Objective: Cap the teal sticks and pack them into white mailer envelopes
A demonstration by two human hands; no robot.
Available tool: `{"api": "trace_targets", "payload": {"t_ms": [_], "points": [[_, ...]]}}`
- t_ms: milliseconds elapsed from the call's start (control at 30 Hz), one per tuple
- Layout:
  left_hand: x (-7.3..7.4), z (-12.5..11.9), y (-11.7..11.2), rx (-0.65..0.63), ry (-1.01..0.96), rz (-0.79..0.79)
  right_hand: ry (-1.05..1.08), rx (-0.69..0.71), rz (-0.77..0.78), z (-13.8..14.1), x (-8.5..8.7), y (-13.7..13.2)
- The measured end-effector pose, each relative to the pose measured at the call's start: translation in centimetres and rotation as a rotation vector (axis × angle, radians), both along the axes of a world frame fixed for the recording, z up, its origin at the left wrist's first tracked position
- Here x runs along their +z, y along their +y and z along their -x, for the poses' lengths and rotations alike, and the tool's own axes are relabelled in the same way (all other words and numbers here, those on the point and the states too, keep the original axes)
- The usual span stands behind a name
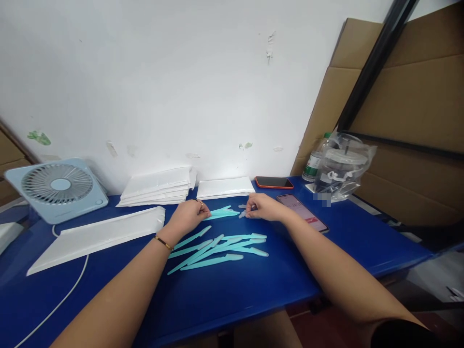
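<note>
My left hand (192, 212) pinches the near end of a turquoise eyebrow razor (226, 213), with another one or two lying against it. To the right, my right hand (263, 207) has thumb and fingertips closed on a small translucent cap (242, 214); a second pale cap lies just behind. The fingers partly cover what is between them. Closer to me, several turquoise eyebrow razors (213, 261) are spread across one another on the blue table, most with pale covered tips pointing right.
White padded envelopes (155, 186) are stacked against the wall, with a flat white packet (226, 187) beside them. One long envelope (97, 237) lies left. A blue fan (60, 186), two phones (274, 182) and a bagged cup (342, 169) stand or lie around the blue table (250, 295).
</note>
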State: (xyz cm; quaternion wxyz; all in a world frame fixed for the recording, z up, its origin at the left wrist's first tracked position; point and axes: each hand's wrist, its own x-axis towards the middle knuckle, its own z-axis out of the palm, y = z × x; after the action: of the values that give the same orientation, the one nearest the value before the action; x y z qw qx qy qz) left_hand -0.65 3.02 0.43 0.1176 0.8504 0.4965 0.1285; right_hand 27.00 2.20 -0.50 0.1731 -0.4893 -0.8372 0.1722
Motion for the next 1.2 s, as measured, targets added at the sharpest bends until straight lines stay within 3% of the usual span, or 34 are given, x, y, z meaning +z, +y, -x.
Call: {"api": "trace_targets", "payload": {"t_ms": [133,233,333,400,633,800,967,1133,1200], "points": [[0.8,2.1,0.5,0.103,0.013,0.084,0.014,-0.112,-0.002,-0.4,-0.2,0.4],[1.8,3.3,-0.1,0.109,0.109,0.21,0.055,-0.137,-0.054,-0.2,0.0,0.2],[2.3,3.3,-1.1,0.046,0.262,0.402,0.121,-0.082,-0.073,0.4,0.4,-0.4],[2.3,2.5,-1.7,0.009,0.274,0.432,0.153,-0.014,-0.044,1.2,0.6,-1.0],[0.8,-1.4,-2.6,-0.114,0.054,0.166,0.088,0.17,0.036,4.2,0.7,-2.6],[0.2,-1.3,-1.7,-0.088,0.052,0.026,0.058,0.071,0.043,3.1,0.6,-1.6],[-0.1,-0.7,-0.7,0.028,0.018,-0.005,0.042,-0.08,0.057,0.2,1.9,-1.3],[0.1,-0.8,-1.1,0.006,-0.022,0.036,-0.099,0.136,0.312,-0.7,3.5,-3.1],[0.5,-1.1,-1.6,-0.021,-0.028,0.059,-0.179,0.145,0.345,-0.4,3.4,-3.5]]}}
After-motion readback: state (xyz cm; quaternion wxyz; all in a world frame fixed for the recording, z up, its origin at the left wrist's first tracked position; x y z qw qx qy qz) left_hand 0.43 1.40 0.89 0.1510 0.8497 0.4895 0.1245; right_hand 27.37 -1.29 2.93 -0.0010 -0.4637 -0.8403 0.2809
